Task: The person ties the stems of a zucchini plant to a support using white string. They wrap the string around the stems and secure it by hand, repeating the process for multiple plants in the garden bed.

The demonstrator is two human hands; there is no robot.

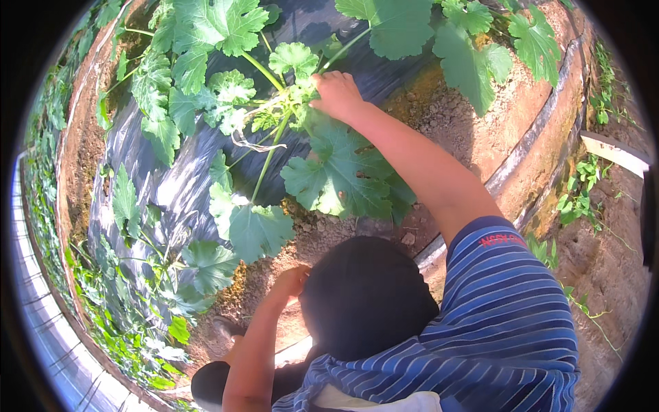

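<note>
A squash plant with broad lobed leaves [340,175] stands in front of me, growing through dark shiny plastic mulch film [180,180]. My right hand [337,95] reaches to its crown [288,100], with curled fingers at the small young leaves and stems; what lies between the fingertips is hidden. Pale, thin string or dried strands [257,147] hang beside the crown. Lower down, my left hand [292,283] is bent beside a dark rounded shape [368,298] that partly covers its fingers. Whether it holds anything cannot be seen.
More squash leaves [206,268] spread at lower left, and others [468,67] at upper right. Bare soil [437,123] borders the film. A grey strip or pipe [535,118] curves along the right, with small vines [582,190] beyond. Pale sheeting [56,335] bounds the left.
</note>
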